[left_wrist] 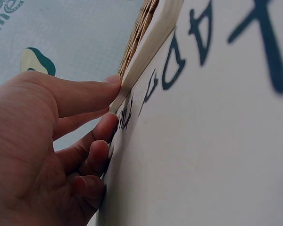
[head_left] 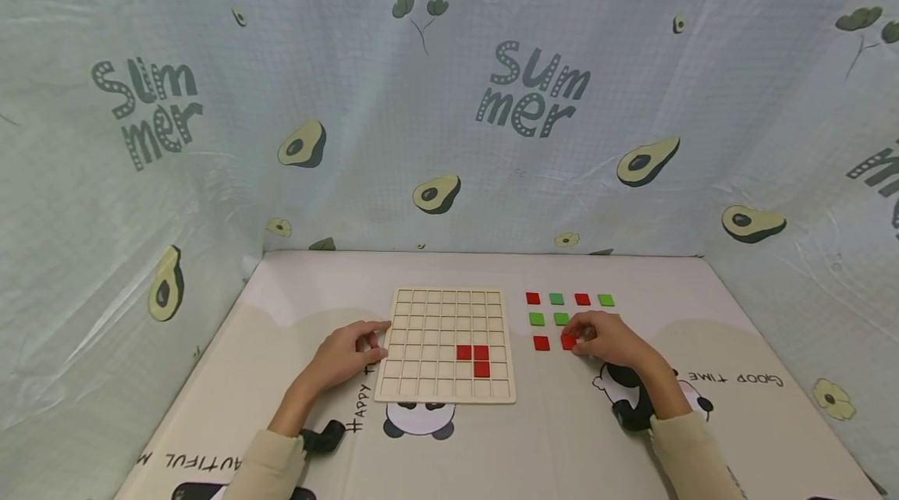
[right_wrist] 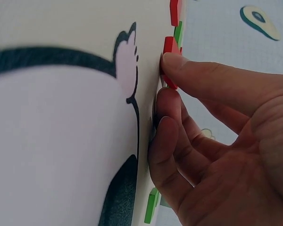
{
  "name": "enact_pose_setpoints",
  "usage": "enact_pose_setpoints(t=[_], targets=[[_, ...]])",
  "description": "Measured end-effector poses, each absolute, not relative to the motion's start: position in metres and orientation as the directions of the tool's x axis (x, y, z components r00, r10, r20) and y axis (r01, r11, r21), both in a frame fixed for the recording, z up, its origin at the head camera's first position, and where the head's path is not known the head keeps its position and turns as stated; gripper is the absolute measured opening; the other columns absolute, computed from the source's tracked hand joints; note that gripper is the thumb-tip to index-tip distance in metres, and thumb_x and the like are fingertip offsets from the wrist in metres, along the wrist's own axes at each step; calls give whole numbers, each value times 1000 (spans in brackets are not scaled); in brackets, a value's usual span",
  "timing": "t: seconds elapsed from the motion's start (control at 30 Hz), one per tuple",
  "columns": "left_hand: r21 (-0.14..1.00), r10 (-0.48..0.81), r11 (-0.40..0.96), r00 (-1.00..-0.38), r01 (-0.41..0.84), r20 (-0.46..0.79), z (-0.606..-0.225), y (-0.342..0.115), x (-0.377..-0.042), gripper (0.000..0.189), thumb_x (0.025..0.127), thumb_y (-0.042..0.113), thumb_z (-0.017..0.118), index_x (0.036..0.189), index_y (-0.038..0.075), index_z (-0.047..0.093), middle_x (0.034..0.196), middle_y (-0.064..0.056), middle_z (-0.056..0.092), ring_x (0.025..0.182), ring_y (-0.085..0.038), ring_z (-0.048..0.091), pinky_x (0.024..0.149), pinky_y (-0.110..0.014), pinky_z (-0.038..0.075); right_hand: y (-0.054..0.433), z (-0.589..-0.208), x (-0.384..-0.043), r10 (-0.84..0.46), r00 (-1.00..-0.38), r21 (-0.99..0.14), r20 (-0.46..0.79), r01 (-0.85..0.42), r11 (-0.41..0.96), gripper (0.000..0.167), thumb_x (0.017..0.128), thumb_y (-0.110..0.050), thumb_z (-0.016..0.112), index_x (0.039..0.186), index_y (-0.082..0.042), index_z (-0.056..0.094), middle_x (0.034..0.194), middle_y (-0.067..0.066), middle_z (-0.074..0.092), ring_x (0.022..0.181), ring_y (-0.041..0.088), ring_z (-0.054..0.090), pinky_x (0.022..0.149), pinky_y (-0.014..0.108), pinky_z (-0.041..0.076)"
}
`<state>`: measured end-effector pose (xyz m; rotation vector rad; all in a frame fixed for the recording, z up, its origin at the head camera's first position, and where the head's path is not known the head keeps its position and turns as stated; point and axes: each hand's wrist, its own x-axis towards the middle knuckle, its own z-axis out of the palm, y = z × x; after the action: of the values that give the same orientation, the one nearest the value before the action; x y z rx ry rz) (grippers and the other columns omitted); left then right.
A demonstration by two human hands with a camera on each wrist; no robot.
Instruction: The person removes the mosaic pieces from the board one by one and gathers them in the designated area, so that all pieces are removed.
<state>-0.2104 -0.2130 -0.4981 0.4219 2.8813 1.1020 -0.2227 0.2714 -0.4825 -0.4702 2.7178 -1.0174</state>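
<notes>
A pale wooden grid board [head_left: 421, 359] lies flat on the table, with three red square tiles [head_left: 481, 369] in cells toward its lower right. At the board's left edge rests my left hand [head_left: 344, 356], its thumb and index finger set apart against the rim; the left wrist view shows the thumb on the wooden edge [left_wrist: 151, 52]. Right of the board, my right hand [head_left: 611, 338] pinches a red tile [right_wrist: 170, 44] between thumb and fingertips, low over the tabletop. Another red tile [head_left: 541, 343] lies just left of it.
Loose tiles lie in rows beyond the right hand, among them a red tile [head_left: 582, 299], a bright green tile [head_left: 537, 319] and a darker green tile [head_left: 556, 299]. The hand covers part of these rows. A printed curtain [head_left: 365, 94] walls the table's back and sides.
</notes>
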Motion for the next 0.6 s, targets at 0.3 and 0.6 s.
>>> enact_pose_setpoints(t=[0.3, 0.6], targets=[[658, 266, 712, -961, 246, 71, -498, -214, -211, 46, 92, 20, 77, 136, 12, 68, 88, 6, 61, 71, -9, 48, 65, -24, 37, 271, -482, -222, -362, -928, -669, -83, -218, 711, 24, 86, -6, 78, 109, -4, 74, 95, 5, 64, 79, 18, 53, 63, 26, 48], [665, 271, 704, -960, 250, 74, -499, -214, -211, 46, 92, 19, 77, 136, 11, 68, 88, 5, 61, 72, -9, 49, 66, -24, 38, 269, -479, -221, -362, -929, -654, -77, -227, 722, 21, 86, -5, 77, 107, -5, 74, 91, 3, 62, 78, 17, 53, 63, 26, 46]])
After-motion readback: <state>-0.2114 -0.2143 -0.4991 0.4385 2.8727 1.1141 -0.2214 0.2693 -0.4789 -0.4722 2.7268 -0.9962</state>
